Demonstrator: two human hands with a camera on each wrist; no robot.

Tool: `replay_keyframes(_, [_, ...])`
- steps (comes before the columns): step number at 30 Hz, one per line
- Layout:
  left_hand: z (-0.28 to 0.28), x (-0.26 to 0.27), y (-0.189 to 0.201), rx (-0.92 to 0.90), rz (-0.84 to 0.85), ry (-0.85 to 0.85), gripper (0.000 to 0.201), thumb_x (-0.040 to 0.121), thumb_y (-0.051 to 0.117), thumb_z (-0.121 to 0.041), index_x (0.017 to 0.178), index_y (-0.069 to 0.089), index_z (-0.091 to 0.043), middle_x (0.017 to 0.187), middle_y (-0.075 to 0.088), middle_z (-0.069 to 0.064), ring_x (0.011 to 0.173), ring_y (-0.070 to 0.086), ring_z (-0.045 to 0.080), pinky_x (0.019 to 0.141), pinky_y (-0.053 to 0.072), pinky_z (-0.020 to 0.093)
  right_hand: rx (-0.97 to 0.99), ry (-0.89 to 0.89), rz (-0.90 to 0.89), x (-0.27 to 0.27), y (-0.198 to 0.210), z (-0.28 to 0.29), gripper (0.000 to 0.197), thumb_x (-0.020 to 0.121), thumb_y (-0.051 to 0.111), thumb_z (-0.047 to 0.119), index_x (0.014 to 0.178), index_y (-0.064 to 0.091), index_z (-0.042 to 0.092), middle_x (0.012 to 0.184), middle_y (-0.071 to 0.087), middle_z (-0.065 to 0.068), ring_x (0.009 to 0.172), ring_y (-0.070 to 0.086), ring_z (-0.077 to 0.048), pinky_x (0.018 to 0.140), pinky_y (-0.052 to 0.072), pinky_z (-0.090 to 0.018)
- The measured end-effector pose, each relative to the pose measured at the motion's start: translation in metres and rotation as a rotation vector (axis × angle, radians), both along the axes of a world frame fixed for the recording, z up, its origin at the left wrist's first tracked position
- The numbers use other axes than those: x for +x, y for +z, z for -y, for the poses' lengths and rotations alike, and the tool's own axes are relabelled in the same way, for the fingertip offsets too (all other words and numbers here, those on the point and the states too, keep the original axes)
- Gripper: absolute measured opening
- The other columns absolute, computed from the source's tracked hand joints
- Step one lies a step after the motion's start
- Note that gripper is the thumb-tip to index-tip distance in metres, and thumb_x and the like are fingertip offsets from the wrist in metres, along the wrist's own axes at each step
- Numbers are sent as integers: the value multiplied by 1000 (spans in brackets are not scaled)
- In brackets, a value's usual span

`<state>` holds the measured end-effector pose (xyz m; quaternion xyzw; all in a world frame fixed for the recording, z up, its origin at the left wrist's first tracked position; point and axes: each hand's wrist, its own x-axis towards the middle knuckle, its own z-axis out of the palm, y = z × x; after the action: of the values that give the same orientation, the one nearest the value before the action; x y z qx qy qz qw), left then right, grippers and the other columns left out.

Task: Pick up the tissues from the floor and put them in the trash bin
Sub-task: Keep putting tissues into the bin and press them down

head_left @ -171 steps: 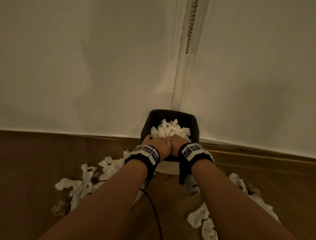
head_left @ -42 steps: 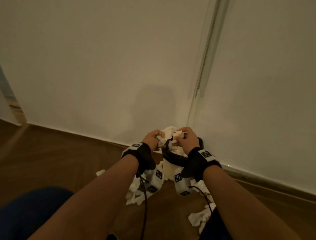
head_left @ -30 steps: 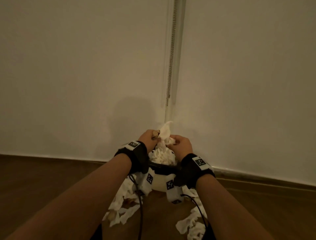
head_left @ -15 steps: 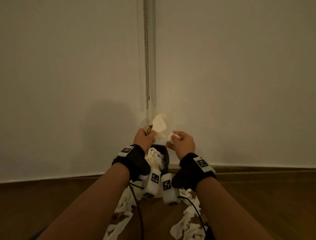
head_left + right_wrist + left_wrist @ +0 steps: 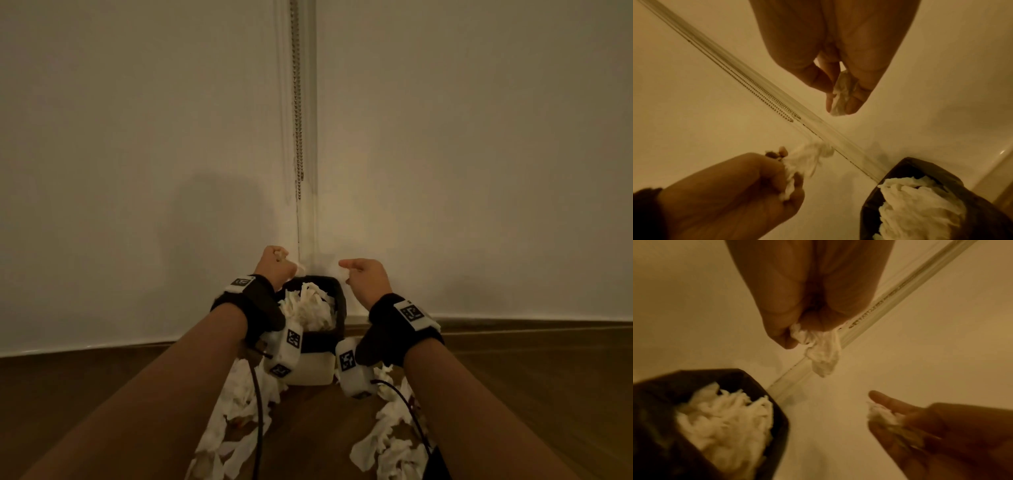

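Holding both hands raised above the trash bin [image 5: 340, 301], the person is working the deposit step, in my judgement, with material in each grip. The left hand [image 5: 275, 263] is clenching its fingers round a crumpled white tissue scrap [image 5: 822, 352], whose tail is hanging below the fist; the wrist view is also showing something small and dark at that fist, which cannot be identified. The right hand [image 5: 366, 279] is pinching a smaller tissue piece [image 5: 841, 95] between thumb and fingertips, the forefinger pointing out. The two hands are standing apart, either side of the bin mouth, near the wall corner where a bead chain [image 5: 297, 102] is hanging. The bin, dark-lined and sitting on the floor [image 5: 513, 377] against the corner, is already heaped with white tissues in the bin [image 5: 308, 305] rising to its rim. More loose tissues [image 5: 390, 445] are lying on the floor at the bin's base, on both sides. The next move, as I judge it, calls for bringing both grips over the opening and releasing; given the heap, pressing down may be needed, or pieces are likely to be spilling back. The task is appearing partly done.
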<state>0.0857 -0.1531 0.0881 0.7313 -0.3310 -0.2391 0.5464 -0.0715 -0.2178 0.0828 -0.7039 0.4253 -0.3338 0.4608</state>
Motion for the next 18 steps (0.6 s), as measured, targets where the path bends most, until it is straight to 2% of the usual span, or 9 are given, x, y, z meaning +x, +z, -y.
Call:
replay_keyframes(3, [2,17,-10,102,115,12,25,85,65,-15,96,43,-13,79,44,-2,73,47,18,57,37,23,-17,50,-94,6,-19,13,37,93,36,-6,117,63,0,125,59,-20,114,56,-31,101,45,-35])
replay_keyframes(5, [6,23,-16,145,245,24,14,92,53,-16,101,45,-10,91,53,5,89,53,28,72,42,28,-12,79,-114,11,-32,20,32,93,42,-5,112,66,0,119,62,-21,110,59,-32,98,48,-40])
replay_keyframes(7, [11,25,-28,153,232,7,9,96,43,-14,103,41,-10,102,55,13,88,58,31,80,47,37,10,78,-114,17,-41,26,25,90,51,-2,110,67,0,115,63,-22,108,60,-33,95,49,-43])
replay_keyframes(9, [15,24,-40,107,107,-40,8,98,39,-12,105,38,-12,96,51,7,65,62,29,63,57,38,18,60,-121,24,-51,35,24,87,56,1,109,65,1,114,63,-20,108,59,-33,94,50,-44])
replay_keyframes(10, [17,26,-46,106,89,-36,7,98,38,-12,105,39,-13,90,49,4,55,63,22,49,55,31,20,39,-135,28,-56,39,22,86,58,3,108,65,4,112,64,-18,106,60,-32,93,50,-44])
replay_keyframes(11, [19,30,-52,130,128,-27,7,97,39,-12,104,41,-14,86,50,3,53,62,16,44,53,26,23,13,-140,31,-60,42,20,85,59,4,105,64,7,110,64,-16,103,61,-31,90,52,-43])
replay_keyframes(14, [30,48,-67,273,281,-81,14,90,51,-7,99,44,-15,92,53,5,77,55,23,66,51,35,45,-7,-167,40,-72,52,15,84,65,7,98,64,10,103,67,-14,95,65,-30,86,54,-43])
replay_keyframes(15, [34,53,-73,290,302,-93,14,89,53,-9,97,43,-17,92,52,4,80,52,23,65,46,31,51,4,-173,43,-76,54,14,84,66,8,98,66,9,102,68,-14,95,65,-30,87,54,-42])
replay_keyframes(18, [47,55,-84,288,209,-62,27,92,51,-40,99,39,-17,84,52,1,74,51,20,63,39,28,14,47,-236,50,-86,58,17,85,67,11,100,71,5,103,69,-15,98,65,-28,92,51,-38])
